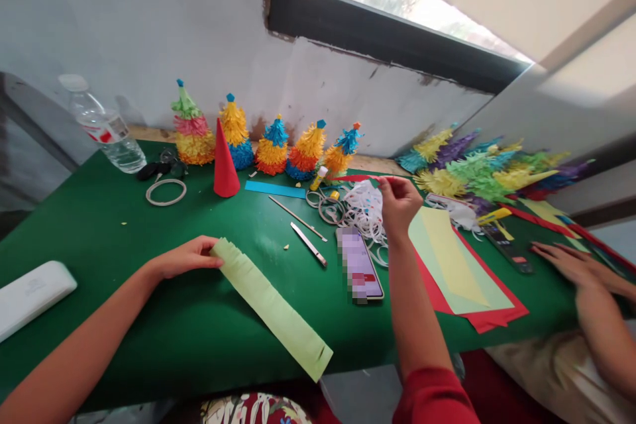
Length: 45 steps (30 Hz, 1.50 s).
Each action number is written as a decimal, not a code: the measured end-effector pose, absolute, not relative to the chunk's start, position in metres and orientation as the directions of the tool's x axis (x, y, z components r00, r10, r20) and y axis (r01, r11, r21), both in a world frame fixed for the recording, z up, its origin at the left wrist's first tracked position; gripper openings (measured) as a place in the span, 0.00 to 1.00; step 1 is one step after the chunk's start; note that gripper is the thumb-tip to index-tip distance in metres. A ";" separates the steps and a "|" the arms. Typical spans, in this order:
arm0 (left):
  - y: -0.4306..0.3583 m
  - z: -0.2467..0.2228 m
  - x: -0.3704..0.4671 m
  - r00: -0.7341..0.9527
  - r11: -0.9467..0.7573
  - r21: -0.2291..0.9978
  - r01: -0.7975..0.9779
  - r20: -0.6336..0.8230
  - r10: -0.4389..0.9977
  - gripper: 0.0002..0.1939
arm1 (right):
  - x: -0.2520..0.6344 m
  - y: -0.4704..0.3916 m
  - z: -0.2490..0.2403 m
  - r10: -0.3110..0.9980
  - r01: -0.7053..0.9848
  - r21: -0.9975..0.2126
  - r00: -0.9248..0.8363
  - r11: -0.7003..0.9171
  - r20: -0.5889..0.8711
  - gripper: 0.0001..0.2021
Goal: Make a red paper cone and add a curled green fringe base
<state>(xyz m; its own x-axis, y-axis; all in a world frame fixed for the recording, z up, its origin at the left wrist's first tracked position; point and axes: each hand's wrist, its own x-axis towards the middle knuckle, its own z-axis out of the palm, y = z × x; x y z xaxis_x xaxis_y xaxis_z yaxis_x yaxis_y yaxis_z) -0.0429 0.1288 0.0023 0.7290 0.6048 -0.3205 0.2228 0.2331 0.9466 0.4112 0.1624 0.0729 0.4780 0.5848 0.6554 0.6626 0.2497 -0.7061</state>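
My left hand (196,256) pinches one end of a light green paper strip (273,305), which slants down towards the table's near edge. Short cuts fringe the strip near both ends. Raised over the clutter, my right hand (400,204) has its fingers pinched together. A thin red paper strip (355,177) runs up to its fingertips. Below it lie a heap of curled white strips (365,205) and a phone (362,268). Tweezers (309,245), a thin stick (297,217) and a blue paper strip (275,189) lie between my hands. A bare red paper cone (225,165) stands behind.
Several fringed paper cones (271,149) line the wall, with more (481,165) heaped at right. A water bottle (109,129), tape rings (166,192), a glue stick (318,177), a white case (37,295) and paper sheets (462,265) surround my arms. Another person's hands (571,265) rest at right.
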 end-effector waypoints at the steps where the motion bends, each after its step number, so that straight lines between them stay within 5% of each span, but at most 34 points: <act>1: 0.128 0.002 -0.042 0.720 0.245 0.945 0.218 -0.325 0.614 0.16 | 0.415 0.162 0.065 0.609 0.654 -0.723 0.485 0.223 0.627 0.16; 5: 0.127 0.002 -0.039 0.687 0.327 0.931 0.165 -0.346 0.639 0.16 | 0.434 0.156 0.037 0.837 0.652 -0.754 0.366 0.082 0.408 0.15; 9: 0.127 0.002 -0.038 0.671 0.382 0.916 0.123 -0.361 0.648 0.16 | 0.442 0.151 0.038 0.986 0.786 -0.617 0.080 0.029 0.148 0.13; 13: 0.127 0.001 -0.038 0.668 0.406 0.904 0.135 -0.386 0.636 0.17 | 0.430 0.150 0.060 0.984 0.891 -0.437 -0.058 0.127 0.168 0.12; 17: 0.127 0.001 -0.038 0.670 0.400 0.907 0.129 -0.377 0.639 0.18 | 0.403 0.149 0.076 0.948 0.872 -0.412 -0.158 0.265 0.276 0.11; 23: 0.126 0.002 -0.038 0.673 0.393 0.910 0.133 -0.374 0.638 0.18 | 0.365 0.148 0.068 0.948 0.819 -0.480 -0.298 0.314 0.112 0.09; 26: 0.126 0.003 -0.038 0.669 0.399 0.907 0.134 -0.380 0.639 0.18 | 0.351 0.152 0.057 0.934 0.857 -0.403 -0.356 0.322 -0.010 0.08; 35: 0.126 0.002 -0.036 0.619 0.465 0.879 0.105 -0.423 0.662 0.21 | 0.317 0.154 0.039 0.955 0.972 0.022 -0.226 0.234 -0.190 0.10; 45: 0.122 0.002 -0.019 0.435 0.436 0.899 -0.047 -0.374 0.819 0.24 | 0.292 0.142 0.043 0.994 0.997 0.047 -0.065 0.069 -0.083 0.14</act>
<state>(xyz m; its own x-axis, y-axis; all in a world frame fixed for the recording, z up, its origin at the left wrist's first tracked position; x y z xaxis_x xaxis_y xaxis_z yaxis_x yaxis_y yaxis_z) -0.0186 0.1217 0.0016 0.4350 0.8189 -0.3745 -0.0471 0.4360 0.8987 0.2919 0.1417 0.0425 -0.0649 0.9944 -0.0830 0.9965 0.0689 0.0471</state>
